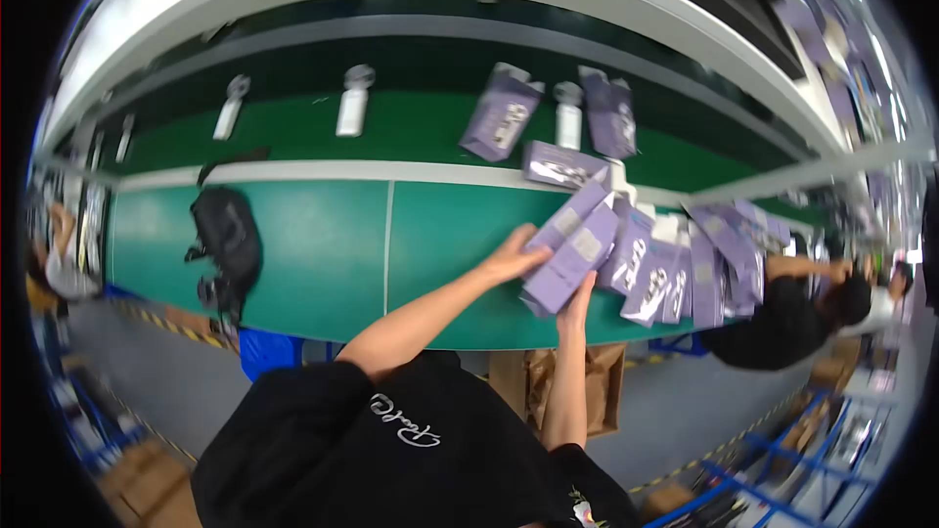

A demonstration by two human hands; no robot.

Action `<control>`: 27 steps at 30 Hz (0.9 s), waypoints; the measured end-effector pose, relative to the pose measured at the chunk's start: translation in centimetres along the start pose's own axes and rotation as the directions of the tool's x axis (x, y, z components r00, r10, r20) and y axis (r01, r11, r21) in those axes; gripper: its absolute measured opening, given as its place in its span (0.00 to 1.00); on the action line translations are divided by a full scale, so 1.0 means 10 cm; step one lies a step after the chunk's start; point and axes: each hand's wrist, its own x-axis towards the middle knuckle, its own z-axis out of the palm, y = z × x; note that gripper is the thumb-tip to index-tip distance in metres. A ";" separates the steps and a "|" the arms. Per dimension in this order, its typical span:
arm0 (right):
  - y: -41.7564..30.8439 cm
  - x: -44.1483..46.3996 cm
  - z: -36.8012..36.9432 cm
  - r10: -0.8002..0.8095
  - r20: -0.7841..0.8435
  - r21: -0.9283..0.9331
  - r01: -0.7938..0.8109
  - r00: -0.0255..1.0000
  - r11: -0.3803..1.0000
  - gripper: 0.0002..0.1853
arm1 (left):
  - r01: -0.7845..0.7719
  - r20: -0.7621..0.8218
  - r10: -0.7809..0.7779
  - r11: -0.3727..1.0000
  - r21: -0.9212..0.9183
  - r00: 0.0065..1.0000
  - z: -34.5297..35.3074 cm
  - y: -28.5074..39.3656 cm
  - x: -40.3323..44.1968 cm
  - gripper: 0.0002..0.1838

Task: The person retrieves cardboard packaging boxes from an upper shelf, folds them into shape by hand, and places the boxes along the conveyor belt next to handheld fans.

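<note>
Two purple cartons lie side by side between my hands, tilted over the green table. My left hand is closed on their left side, thumb across the surface. From below, my right hand grips the near end of the cartons. Just right of them, several more purple cartons with white lettering stand crowded together, some with open tops. Another purple carton lies at the table's back edge, behind the held ones.
On the green belt behind stand white handheld devices with round heads and two open purple cartons. A black bag rests on the table's left. A co-worker in black sits at right. Brown boxes stand below the table.
</note>
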 end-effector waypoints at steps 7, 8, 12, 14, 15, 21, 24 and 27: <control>0.64 -1.56 0.75 0.014 0.424 0.153 -0.087 0.905 0.984 0.37 | 0.045 -0.005 -0.044 0.999 0.029 0.999 -1.18 -0.61 -1.53 0.45; 0.80 -1.85 0.95 0.036 0.425 0.130 -0.100 0.904 0.986 0.34 | 0.033 -0.059 -0.029 0.997 0.068 0.998 -1.45 -0.68 -1.88 0.45; 1.12 -2.64 1.98 0.186 0.604 -0.036 -0.207 0.775 0.978 0.29 | -0.039 -0.332 0.108 0.977 0.209 0.937 -2.58 -0.85 -2.79 0.43; 1.09 -2.84 2.71 0.217 0.700 -0.084 -0.223 0.681 0.971 0.28 | 0.069 -0.390 0.038 0.964 0.257 0.920 -3.11 -0.71 -3.01 0.42; 1.10 -2.92 2.99 0.221 0.707 -0.090 -0.225 0.672 0.970 0.28 | 0.176 -0.438 -0.029 0.938 0.299 0.898 -3.38 -0.62 -3.12 0.41; 0.85 -2.91 3.99 0.190 0.697 -0.233 -0.032 0.691 0.972 0.33 | 0.255 -0.624 0.209 0.781 0.570 0.753 -4.03 -0.64 -3.71 0.37; 0.43 -2.56 4.57 0.025 0.652 -0.209 0.148 0.758 0.967 0.34 | 0.175 -0.589 0.287 0.778 0.603 0.755 -3.97 -0.88 -3.76 0.38; 0.34 -2.09 5.28 -0.154 0.651 -0.160 0.333 0.743 0.929 0.33 | 0.262 -0.602 0.252 0.727 0.635 0.758 -3.82 -0.82 -3.73 0.41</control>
